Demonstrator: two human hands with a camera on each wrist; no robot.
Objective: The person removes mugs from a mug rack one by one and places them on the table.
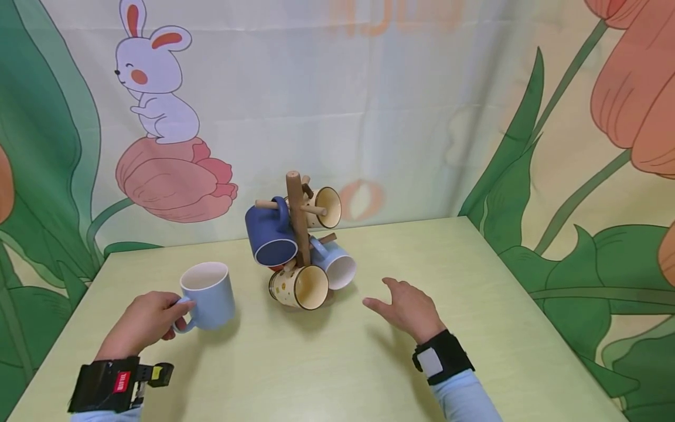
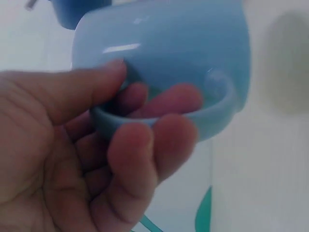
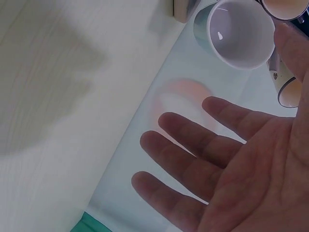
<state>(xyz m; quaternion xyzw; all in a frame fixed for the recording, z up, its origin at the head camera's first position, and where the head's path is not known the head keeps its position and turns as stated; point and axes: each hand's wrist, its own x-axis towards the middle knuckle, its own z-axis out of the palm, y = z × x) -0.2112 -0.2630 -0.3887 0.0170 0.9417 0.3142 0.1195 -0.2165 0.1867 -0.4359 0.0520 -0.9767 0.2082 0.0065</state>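
My left hand [image 1: 150, 319] grips the handle of a light blue mug [image 1: 213, 302], upright with its white inside showing. In the left wrist view the fingers curl through and round that mug's handle [image 2: 212, 123]. Over the table, right of the wooden mug tree [image 1: 297, 220], my right hand [image 1: 408, 308] is held with its fingers spread, touching nothing. On the tree hang a dark blue mug [image 1: 271, 231], another light blue mug [image 1: 337, 266], a cream dotted mug [image 1: 287, 288] low at the front and a cream mug [image 1: 319, 205] high at the back.
The tree stands toward the back of the pale table [image 1: 295, 375]. Behind it hangs a cloth [image 1: 316, 105] printed with a rabbit, flowers and leaves. A black strap sits on each wrist.
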